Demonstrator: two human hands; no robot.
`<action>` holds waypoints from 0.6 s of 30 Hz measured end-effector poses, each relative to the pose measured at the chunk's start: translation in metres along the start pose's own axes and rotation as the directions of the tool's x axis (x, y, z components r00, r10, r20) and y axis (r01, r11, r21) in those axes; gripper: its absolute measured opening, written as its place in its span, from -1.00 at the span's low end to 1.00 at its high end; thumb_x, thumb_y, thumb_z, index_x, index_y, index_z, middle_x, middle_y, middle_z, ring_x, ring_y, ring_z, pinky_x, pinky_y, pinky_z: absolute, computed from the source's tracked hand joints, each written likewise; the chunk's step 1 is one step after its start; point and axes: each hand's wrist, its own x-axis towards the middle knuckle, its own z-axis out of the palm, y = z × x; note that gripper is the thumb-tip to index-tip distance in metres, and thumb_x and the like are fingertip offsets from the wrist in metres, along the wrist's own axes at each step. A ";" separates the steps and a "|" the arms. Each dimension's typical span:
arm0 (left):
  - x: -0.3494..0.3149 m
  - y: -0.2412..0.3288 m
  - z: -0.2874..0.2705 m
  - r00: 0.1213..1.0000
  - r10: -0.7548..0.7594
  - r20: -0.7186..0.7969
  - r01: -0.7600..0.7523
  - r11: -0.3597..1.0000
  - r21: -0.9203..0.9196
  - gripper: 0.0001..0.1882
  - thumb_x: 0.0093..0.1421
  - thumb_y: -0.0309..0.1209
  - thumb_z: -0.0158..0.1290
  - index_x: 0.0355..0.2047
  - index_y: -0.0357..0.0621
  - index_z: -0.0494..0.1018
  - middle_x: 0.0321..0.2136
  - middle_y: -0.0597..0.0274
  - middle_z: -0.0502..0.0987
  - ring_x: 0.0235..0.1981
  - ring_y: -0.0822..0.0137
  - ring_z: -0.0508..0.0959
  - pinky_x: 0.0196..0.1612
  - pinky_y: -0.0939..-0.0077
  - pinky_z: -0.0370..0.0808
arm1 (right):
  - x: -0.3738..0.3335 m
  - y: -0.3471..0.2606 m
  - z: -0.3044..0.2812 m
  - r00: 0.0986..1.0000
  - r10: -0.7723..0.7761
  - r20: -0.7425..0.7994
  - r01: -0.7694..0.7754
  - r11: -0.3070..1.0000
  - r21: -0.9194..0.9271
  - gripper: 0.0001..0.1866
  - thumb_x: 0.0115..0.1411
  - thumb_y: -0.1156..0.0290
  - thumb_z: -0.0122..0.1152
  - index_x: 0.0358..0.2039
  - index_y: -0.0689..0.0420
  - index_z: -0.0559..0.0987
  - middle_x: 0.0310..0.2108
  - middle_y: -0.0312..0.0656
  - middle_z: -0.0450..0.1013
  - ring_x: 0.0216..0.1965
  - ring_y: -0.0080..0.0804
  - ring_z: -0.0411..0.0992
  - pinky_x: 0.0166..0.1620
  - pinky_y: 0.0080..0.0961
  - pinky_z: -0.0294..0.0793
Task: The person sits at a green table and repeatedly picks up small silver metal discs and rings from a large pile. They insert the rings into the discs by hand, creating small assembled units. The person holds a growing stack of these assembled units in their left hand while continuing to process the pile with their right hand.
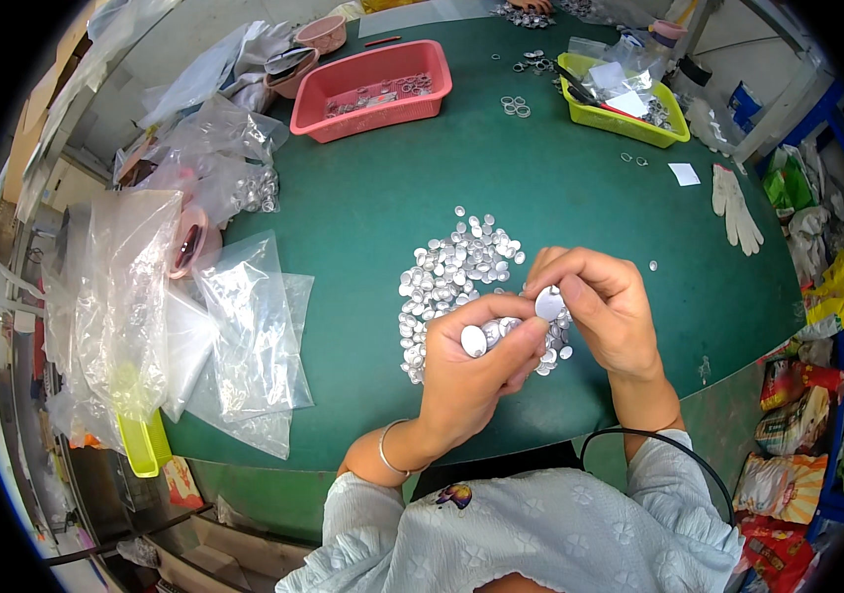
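Observation:
Both my hands meet above the front middle of a green table (343, 208). In my left hand (466, 381), fingers curled, sit several small oval silver metal pieces; one pale oval piece (474, 342) shows between its thumb and forefinger. My right hand (610, 311) pinches another flat oval metal piece (548, 303), close to the left thumb's tip. Beneath and beyond the hands spreads a loose pile of the same silver pieces (446, 272), partly hidden by my fingers. A single piece (653, 265) lies apart, to the right of my right hand.
A pink basket (372, 121) with metal rings stands at the far left, a yellow-green basket (629, 127) at the far right. Clear plastic bags (254, 326) cover the left side. A white glove (735, 212) and small white paper (684, 174) lie right. Another person's hand (533, 6) shows at the far edge.

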 end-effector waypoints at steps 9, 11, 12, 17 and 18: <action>-0.001 0.001 0.001 1.000 -0.010 0.027 0.009 1.000 0.016 -0.90 0.14 -0.50 -0.07 -0.36 -0.27 0.38 -0.62 0.27 0.35 -0.73 0.61 0.19 -0.75 0.77 0.04 | 0.000 0.001 0.001 0.991 -0.133 0.000 0.133 0.989 -0.068 -0.84 0.09 0.51 0.09 -0.34 0.33 0.51 -0.40 -0.16 0.42 -0.37 -0.49 0.35 -0.28 -0.60 0.34; 0.000 0.002 0.001 0.999 -0.026 0.036 0.025 1.000 0.011 -0.90 0.15 -0.49 -0.07 -0.36 -0.27 0.38 -0.62 0.27 0.34 -0.73 0.62 0.18 -0.75 0.77 0.02 | 0.001 0.000 0.001 0.982 -0.189 -0.001 0.187 0.970 -0.158 -0.85 0.04 0.53 0.13 -0.37 0.33 0.52 -0.43 -0.15 0.42 -0.40 -0.48 0.35 -0.32 -0.61 0.33; 0.000 0.002 0.000 0.998 -0.032 0.048 0.033 0.999 -0.017 -0.88 0.14 -0.49 -0.05 -0.34 -0.28 0.39 -0.61 0.28 0.36 -0.72 0.62 0.20 -0.75 0.78 0.03 | 0.001 -0.001 0.001 0.982 -0.191 -0.005 0.186 0.965 -0.185 -0.86 0.02 0.54 0.15 -0.39 0.33 0.53 -0.45 -0.15 0.42 -0.41 -0.47 0.35 -0.33 -0.61 0.32; 0.001 0.002 -0.003 0.995 -0.052 0.090 0.059 0.995 -0.079 -0.83 0.14 -0.47 -0.01 -0.27 -0.30 0.41 -0.59 0.29 0.39 -0.69 0.64 0.22 -0.73 0.78 0.04 | 0.002 -0.003 0.002 0.975 -0.220 -0.013 0.208 0.937 -0.281 -0.87 -0.06 0.57 0.19 -0.44 0.30 0.55 -0.52 -0.17 0.42 -0.44 -0.44 0.35 -0.38 -0.59 0.30; 0.001 0.002 -0.003 0.994 -0.052 0.092 0.059 0.995 -0.081 -0.82 0.14 -0.47 -0.01 -0.26 -0.30 0.41 -0.59 0.29 0.39 -0.69 0.64 0.22 -0.73 0.78 0.04 | 0.002 -0.004 0.002 0.973 -0.231 -0.007 0.218 0.929 -0.298 -0.87 -0.08 0.57 0.20 -0.44 0.30 0.55 -0.52 -0.17 0.42 -0.45 -0.44 0.34 -0.38 -0.58 0.30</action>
